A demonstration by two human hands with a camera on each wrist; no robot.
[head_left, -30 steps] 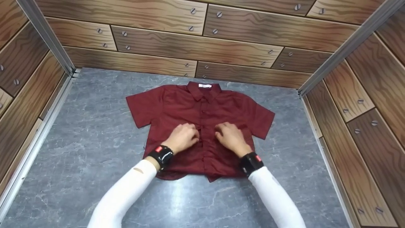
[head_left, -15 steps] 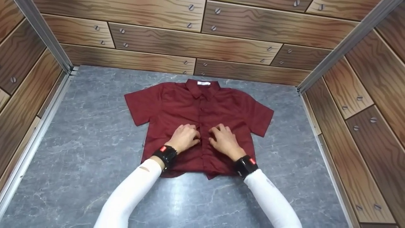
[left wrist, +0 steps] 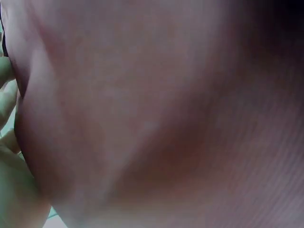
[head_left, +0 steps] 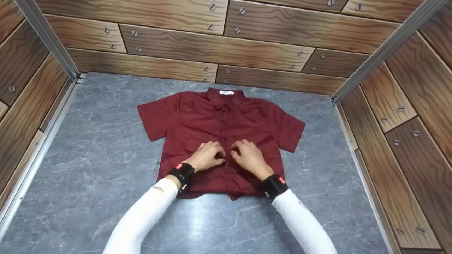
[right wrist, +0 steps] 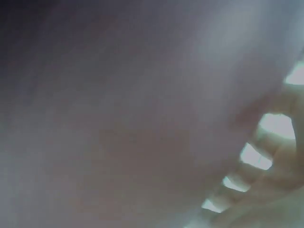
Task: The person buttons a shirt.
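A dark red short-sleeved button-up shirt [head_left: 197, 116] lies front side up, its collar [head_left: 225, 99] toward the back wall. At mid-chest, on the left side of the button placket, my left hand [head_left: 206, 157] grips the cloth with curled fingers and thumb. Just across the placket my right hand [head_left: 250, 158] does likewise, its thumb and fingers bent onto the fabric. The hands almost meet, and their fingertips are partly hidden. Blurred red cloth [left wrist: 142, 104] fills most of the left wrist view. In the right wrist view, bent fingers [right wrist: 266, 142] border the blurred fabric.
The shirt is spread on a grey marbled surface [head_left: 99, 148]. Wood-patterned panels form a back wall [head_left: 169, 38] and side walls, with metal rails [head_left: 46, 141] along the edges. The shirt's lower hem [head_left: 233, 195] is slightly uneven.
My right hand has moved left and in to the placket, closer to the left hand. The left hand has stayed at the placket, shifting only slightly. The shirt lies much as before.
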